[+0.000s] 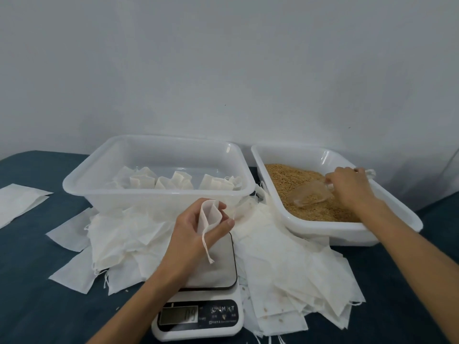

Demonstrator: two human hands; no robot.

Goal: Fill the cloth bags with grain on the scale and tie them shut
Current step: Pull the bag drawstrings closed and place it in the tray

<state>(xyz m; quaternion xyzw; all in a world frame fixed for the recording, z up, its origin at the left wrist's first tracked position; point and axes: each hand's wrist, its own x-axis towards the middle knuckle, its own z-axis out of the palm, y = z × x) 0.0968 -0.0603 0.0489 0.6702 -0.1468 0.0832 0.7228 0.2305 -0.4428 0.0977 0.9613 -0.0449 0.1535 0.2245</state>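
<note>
In the head view, several filled, tied bags (173, 182) are seen lying in the clear tub (159, 192) at centre frame, so part of the work is judged done. A large heap of flat empty bags (285, 264) is spread across the blue table (32, 306) in the lower middle, around the scale (201, 311), so much is judged left.

At centre, one cloth bag (207, 217) is held upright over the scale's plate by the left hand (198, 227), its fingers and thumb curled round the bag and its mouth spread open; the drawstring (207, 249) hangs down toward the plate. No grain can be seen inside it.

At right, the white tub (323, 234) is loaded with grain (285, 180). A clear scoop (310, 192) lies in it, its handle gripped by the right hand (352, 187), fingers closed round it. Some grain is visible in the scoop.

Filling of this bag is judged just beginning; weighing and tying are not yet done. The display digits are too blurred to be read.
</note>
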